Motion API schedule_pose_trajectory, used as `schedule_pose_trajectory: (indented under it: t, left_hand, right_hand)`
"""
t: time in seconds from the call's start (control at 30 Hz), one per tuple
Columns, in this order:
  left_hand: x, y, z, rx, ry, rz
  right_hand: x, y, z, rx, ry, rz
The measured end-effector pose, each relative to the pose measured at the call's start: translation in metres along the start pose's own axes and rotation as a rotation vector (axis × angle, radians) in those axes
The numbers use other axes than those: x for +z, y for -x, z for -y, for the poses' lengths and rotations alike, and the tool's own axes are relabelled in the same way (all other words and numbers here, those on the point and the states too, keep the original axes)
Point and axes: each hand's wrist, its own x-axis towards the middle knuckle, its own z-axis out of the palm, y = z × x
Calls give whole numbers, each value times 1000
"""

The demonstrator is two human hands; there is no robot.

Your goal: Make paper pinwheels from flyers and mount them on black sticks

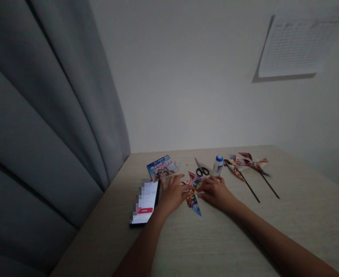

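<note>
A colourful printed paper piece [193, 202], cut or folded into pointed blades, lies on the table between my hands. My left hand [173, 191] is at its left side, fingers spread, with fingertips touching the paper's middle. From the right, my right hand [215, 190] has its fingers pinched together on the paper near its centre. Just behind the paper lie scissors [201, 170] with black handles, and a white glue bottle [218, 166] with a blue cap stands behind my right hand.
A lit phone [146, 202] lies left of my left hand, with a blue printed sheet [161, 168] behind it. Two paper pinwheels [235, 169] [256, 163] on dark sticks lie at the right. Curtain [57, 96] hangs left; a paper [290, 48] is on the wall.
</note>
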Motion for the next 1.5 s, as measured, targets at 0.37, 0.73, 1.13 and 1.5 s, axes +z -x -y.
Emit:
schedule_pose_trajectory:
  t: [0.37, 0.73, 1.13, 1.5]
  left_hand:
    - [2, -1, 3, 5, 6, -36]
    - [-1, -2, 6, -3, 17, -25]
    - [-3, 0, 4, 12, -58, -64]
    - [2, -1, -2, -3, 2, -95]
  right_hand:
    - [3, 0, -3, -3, -30, -23]
    - [5, 1, -3, 14, -48, -25]
    - [8, 0, -4, 30, -50, -9]
    - [7, 0, -4, 22, -67, -33]
